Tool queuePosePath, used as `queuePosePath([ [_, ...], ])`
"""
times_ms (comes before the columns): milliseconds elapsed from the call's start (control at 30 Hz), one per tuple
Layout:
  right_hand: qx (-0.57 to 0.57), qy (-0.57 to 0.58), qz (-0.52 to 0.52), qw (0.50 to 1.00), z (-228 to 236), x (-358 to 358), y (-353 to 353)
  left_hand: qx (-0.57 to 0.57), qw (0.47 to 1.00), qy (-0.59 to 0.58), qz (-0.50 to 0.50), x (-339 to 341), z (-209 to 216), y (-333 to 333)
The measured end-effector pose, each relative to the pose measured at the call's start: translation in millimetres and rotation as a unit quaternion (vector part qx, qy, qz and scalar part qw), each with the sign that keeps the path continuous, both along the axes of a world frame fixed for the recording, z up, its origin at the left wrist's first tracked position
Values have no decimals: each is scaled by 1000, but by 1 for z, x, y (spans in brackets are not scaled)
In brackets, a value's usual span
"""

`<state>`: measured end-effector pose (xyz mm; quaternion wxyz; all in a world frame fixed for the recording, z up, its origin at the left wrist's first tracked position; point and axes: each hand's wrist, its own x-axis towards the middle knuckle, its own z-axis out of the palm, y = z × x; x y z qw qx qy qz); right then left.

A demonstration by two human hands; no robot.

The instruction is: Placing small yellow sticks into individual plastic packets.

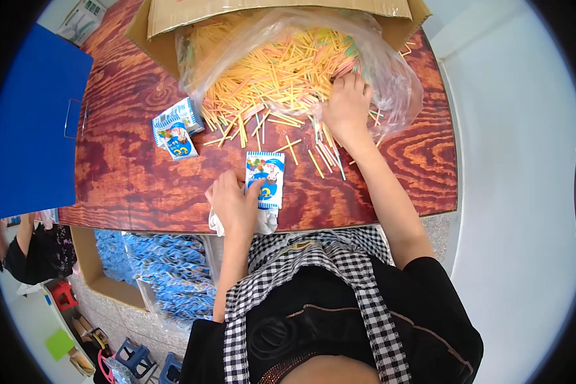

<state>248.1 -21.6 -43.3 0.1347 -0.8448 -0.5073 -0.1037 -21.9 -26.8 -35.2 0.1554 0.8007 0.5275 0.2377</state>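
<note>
My left hand (232, 203) is at the near edge of the wood-patterned table, closed on a small white and blue packet (264, 180) with the thumb across its front. Crumpled white material (267, 221) shows beneath the packet and hand. My right hand (348, 110) reaches forward to the heap of thin yellow, pink and green straws (281, 70), its fingers curled down among them at the right side. Those fingertips are partly hidden, and what they grip is not plain. The straws spill from a clear plastic bag (397, 89) onto the tabletop.
A cardboard box (281, 14) stands behind the straws. Two more packets (176, 128) lie at the left, near a blue panel (35, 121). Below the table, a carton (112, 285) holds many blue packets (173, 269). A person's dark sleeve (41, 253) shows at far left.
</note>
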Motion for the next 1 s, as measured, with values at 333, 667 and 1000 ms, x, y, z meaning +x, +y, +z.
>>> queuePosePath([
  [333,-20,163,49,985,23,35,-13,35,995,-81,-45,-10,-2,6],
  [667,33,733,67,676,22,64,-8,30,996,-61,-59,-16,4,13],
  [1000,69,854,35,515,24,54,-24,-74,985,-151,-31,-14,11,29],
])
